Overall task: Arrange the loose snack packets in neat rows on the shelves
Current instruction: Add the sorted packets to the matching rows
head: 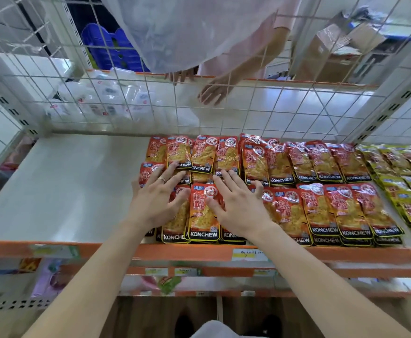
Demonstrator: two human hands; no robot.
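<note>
**Squaring up the left end of the red rows**

Obs: Shelf carries the red packets in 2 rows, back and front, overlapped like tiles, brand strip facing the aisle. Right part looks tidy. The left end, under the hands, is looser: packets sit skewed and partly stacked. Green packets take the far-right end in their own block, touching the red ones.

Hands: left grip lies flat on the leftmost packets, fingers straight and splayed, reaching the back row. Right grip lies flat just beside it, thumb on the front-centre packet, which sits between the 2 hands. Both are released: nothing pinched or wrapped, palms pressing down only.

Why (judgement): flat palms suit slippery, puffy pouches. Pressure probably stops the stack sliding while the hands nudge edges into line, and 1 hand per side brackets the crooked group.

Layout: bare shelf to the left leaves room to extend the rows. Orange front lip gives a stop for the front row.

Other: wire mesh backs the shelf; behind it a 2nd person's hand rests on the opposite shelf, apart from the packets.

Status: est. most rows done, left end not yet straight.
</note>
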